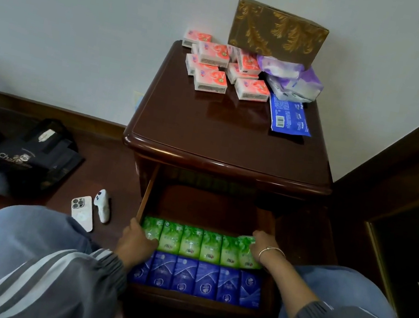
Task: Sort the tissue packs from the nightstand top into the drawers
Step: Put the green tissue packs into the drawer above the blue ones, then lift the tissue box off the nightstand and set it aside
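The nightstand (227, 145) has one drawer (194, 303) pulled out below its top. Inside lie a row of green tissue packs (199, 242) and, nearer me, a row of blue tissue packs (196, 277). My left hand (136, 244) presses against the left end of the green row. My right hand (262, 242) grips the rightmost green pack, which sits tilted. Several pink tissue packs (218, 68) are heaped at the back of the top.
A gold patterned tissue box (278, 32), a purple-and-white pack (292, 78) and a blue flat pack (290, 117) sit at the top's back right. On the floor to the left lie a phone (82, 212), a white controller (102, 205) and a black bag (32, 158).
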Demonstrator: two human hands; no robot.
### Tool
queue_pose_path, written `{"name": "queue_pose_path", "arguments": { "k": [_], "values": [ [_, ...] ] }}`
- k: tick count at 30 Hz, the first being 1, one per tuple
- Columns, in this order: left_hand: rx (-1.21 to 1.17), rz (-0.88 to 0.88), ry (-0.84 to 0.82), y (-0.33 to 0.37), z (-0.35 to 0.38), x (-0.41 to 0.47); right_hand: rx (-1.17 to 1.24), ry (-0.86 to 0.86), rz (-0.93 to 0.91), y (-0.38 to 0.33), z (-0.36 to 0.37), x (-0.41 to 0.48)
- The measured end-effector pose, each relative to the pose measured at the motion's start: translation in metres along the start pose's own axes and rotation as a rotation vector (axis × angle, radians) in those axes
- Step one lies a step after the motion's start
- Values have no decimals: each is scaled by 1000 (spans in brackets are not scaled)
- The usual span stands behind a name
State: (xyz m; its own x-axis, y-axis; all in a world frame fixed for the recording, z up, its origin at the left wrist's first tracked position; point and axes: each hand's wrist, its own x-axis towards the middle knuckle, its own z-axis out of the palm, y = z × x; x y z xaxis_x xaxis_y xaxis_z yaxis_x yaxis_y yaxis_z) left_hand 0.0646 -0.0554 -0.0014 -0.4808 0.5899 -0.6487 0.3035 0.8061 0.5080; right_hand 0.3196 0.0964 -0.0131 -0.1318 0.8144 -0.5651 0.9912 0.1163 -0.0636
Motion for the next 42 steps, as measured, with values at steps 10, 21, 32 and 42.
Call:
{"name": "queue_pose_path", "arguments": {
  "k": [10,21,32,42],
  "values": [
    [16,-1,-15,-1,3,4,-233,32,-104,5,24,10],
    [8,42,33,-9,5,10,-185,-107,-196,-1,20,31],
    [12,79,16,-15,3,17,-364,-221,-205,-4,12,23],
    [-92,197,316,11,-38,-11,211,159,-538,-7,-102,-91]
  ]
}}
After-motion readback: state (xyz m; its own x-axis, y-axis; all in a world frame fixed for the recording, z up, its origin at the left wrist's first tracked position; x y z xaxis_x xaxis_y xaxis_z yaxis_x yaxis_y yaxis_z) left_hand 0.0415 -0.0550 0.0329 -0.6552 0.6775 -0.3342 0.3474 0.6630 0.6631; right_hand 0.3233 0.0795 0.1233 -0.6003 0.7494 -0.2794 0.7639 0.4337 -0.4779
